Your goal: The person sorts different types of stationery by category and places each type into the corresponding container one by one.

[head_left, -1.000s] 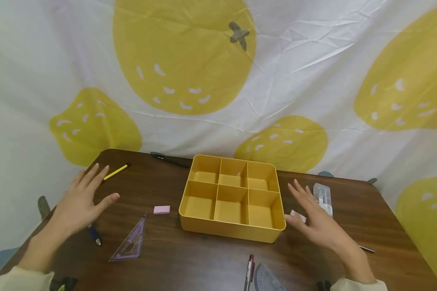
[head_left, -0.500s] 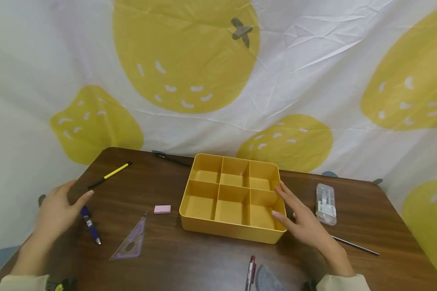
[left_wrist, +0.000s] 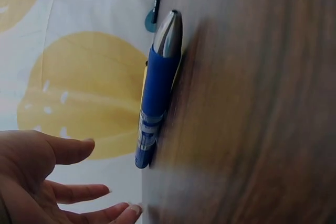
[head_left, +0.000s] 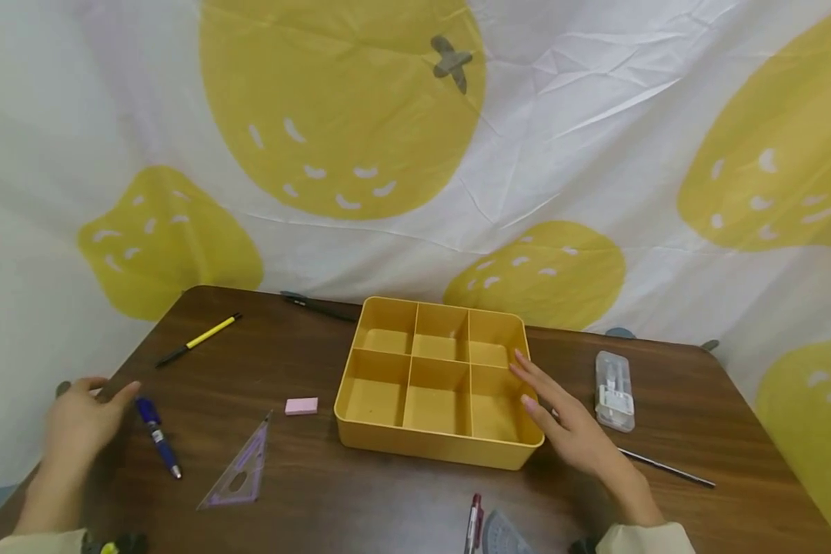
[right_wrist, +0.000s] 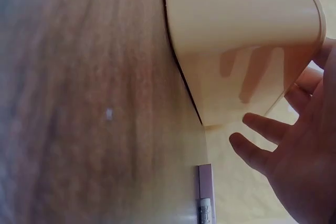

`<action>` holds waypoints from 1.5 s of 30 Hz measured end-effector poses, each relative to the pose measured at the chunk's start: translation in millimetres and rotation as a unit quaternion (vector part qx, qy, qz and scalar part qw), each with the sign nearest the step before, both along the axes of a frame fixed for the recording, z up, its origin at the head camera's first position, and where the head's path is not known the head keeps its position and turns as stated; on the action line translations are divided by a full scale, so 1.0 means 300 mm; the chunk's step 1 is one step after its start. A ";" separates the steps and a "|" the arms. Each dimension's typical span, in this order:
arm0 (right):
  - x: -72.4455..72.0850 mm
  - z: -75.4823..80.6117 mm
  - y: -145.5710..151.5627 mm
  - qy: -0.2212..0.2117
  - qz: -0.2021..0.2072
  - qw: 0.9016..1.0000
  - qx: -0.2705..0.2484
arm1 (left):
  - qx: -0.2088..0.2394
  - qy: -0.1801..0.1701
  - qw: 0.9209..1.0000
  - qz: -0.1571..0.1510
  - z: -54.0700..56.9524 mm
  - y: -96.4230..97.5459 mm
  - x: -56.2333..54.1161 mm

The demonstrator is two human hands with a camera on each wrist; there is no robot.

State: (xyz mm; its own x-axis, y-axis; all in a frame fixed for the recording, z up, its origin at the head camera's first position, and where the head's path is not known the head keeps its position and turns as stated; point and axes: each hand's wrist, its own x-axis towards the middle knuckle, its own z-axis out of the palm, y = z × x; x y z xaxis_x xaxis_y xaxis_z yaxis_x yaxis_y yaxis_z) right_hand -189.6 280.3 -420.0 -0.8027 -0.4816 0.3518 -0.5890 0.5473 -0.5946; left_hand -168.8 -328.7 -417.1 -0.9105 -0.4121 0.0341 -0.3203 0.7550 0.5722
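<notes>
My left hand (head_left: 79, 423) is at the table's left edge, beside a blue pen (head_left: 158, 437) lying on the wood. In the left wrist view its fingers (left_wrist: 79, 190) are loosely spread, apart from the blue pen. My right hand (head_left: 575, 431) is at the right side of a yellow box (head_left: 429, 448) with six compartments. Some fingertips reach over the rim in the head view. The right wrist view shows spread fingers (right_wrist: 268, 127) beside the outer wall; contact is unclear. A pink block like an eraser (right_wrist: 205, 179) lies beyond the box in that view.
On the left are a yellow pen (head_left: 209, 332), a purple set square (head_left: 248, 477) and a pink eraser (head_left: 301, 406). A red pen (head_left: 473, 523) and a protractor (head_left: 502, 535) lie in front. At right are a clear case (head_left: 615, 391) and a thin metal rod (head_left: 667, 468).
My left hand has moved left and down, away from the yellow pen to the table's edge. My right hand has moved left to the box. The box stays in place.
</notes>
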 end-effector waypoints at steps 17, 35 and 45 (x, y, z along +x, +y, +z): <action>-0.005 -0.033 -0.041 0.027 -0.023 0.997 -0.068 | 0.004 -0.103 0.995 0.002 -0.018 -0.015 -0.032; 0.056 0.049 -0.084 -0.011 -0.035 0.995 -0.091 | 0.037 -0.108 0.993 0.003 -0.038 0.011 -0.027; 0.057 0.053 -0.087 -0.011 -0.037 0.995 -0.089 | 0.030 -0.127 0.991 0.002 -0.016 0.020 -0.033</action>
